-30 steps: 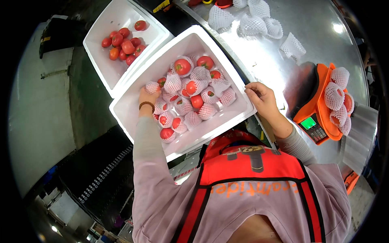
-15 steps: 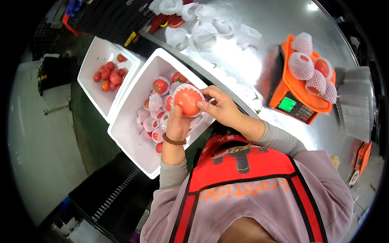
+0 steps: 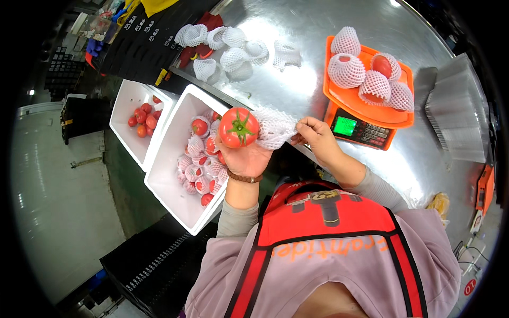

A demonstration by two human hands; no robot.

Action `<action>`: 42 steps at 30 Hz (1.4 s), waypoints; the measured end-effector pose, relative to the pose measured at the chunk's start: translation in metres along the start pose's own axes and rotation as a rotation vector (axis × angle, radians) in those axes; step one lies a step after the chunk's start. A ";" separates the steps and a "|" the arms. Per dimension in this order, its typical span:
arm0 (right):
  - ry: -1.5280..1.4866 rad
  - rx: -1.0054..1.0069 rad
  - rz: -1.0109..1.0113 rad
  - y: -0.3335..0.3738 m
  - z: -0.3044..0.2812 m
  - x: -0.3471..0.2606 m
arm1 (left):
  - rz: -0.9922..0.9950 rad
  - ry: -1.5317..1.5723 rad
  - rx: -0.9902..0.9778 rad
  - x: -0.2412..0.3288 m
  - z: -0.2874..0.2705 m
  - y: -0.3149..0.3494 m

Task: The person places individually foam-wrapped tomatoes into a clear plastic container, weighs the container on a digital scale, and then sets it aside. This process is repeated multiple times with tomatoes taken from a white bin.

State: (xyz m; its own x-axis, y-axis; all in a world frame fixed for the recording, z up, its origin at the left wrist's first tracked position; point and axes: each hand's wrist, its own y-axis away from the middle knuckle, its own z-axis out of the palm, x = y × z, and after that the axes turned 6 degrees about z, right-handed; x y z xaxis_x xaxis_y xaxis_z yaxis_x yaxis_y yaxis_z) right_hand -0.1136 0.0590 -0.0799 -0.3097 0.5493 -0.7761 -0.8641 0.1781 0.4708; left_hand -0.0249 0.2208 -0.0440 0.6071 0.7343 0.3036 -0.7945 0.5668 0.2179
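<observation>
A large red tomato (image 3: 233, 132), its green stem end showing, rests in my left hand (image 3: 246, 160) above the near foam box. Directly right of the tomato hangs a white foam net sleeve (image 3: 275, 128), off the fruit. The fingertips of my right hand (image 3: 316, 137) pinch that sleeve's right end. Below and left, the white foam box (image 3: 165, 183) holds several tomatoes in net sleeves (image 3: 195, 144). On the steel table, an orange scale (image 3: 366, 124) carries several netted tomatoes (image 3: 347, 70).
A second white foam box (image 3: 121, 119) with bare tomatoes (image 3: 143, 117) stands farther left. Loose net sleeves (image 3: 233, 58) lie on the steel table (image 3: 297, 26). Stacked clear plastic trays (image 3: 458, 116) stand right of the scale. Black crates (image 3: 154, 265) sit at lower left.
The net sleeve has come off the tomato toward the right, drawn by my right hand. The tomato has turned stem side up in my left hand. My view has shifted.
</observation>
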 end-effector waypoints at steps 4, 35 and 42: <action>-0.331 -0.055 0.081 0.009 -0.009 -0.011 | -0.063 0.001 -0.048 -0.017 0.004 0.000; -0.631 -0.515 0.276 0.007 0.000 -0.036 | 0.418 -0.923 0.001 -0.009 0.006 0.006; -0.221 -0.218 0.053 0.008 0.002 -0.035 | 0.478 -0.961 0.112 -0.013 0.012 0.002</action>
State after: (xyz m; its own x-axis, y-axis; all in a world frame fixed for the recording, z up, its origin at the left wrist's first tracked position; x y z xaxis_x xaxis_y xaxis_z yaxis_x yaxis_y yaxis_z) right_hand -0.1089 0.0426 -0.0478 -0.2832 0.7216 -0.6317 -0.9211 -0.0212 0.3887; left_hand -0.0345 0.2079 -0.0359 0.0084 0.2419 0.9703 -0.9730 0.2259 -0.0478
